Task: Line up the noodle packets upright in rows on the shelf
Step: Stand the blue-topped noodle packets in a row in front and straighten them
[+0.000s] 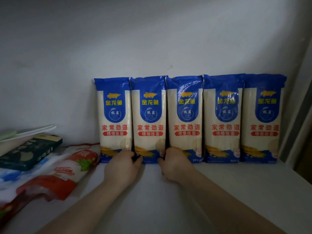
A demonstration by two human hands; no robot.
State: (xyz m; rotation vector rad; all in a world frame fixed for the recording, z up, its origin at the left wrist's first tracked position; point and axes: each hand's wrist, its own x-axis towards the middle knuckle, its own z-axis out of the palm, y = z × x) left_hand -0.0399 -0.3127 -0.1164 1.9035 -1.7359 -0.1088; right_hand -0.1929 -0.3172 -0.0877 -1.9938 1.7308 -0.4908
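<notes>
A white shelf (219, 191) runs beneath a plain grey-white back wall (118, 39), dimly lit. Five blue-and-white plastic noodle packets (185, 119) with red lettering stand upright in a single row against the wall, side by side and touching, filling the right part of the shelf. The left hand (123, 166) rests at the base of the row where the first and second packets meet, fingers curled against their lower edges. The right hand (173, 164) rests at the base where the second and third packets meet, fingers likewise curled inward; whether either hand pinches a packet or only presses on it cannot be told. At the left lie a red-and-white plastic bag (67, 169) flat on the shelf, a dark green flat box (28, 152) above it, and a white flat plate-like item (28, 132) on top.
</notes>
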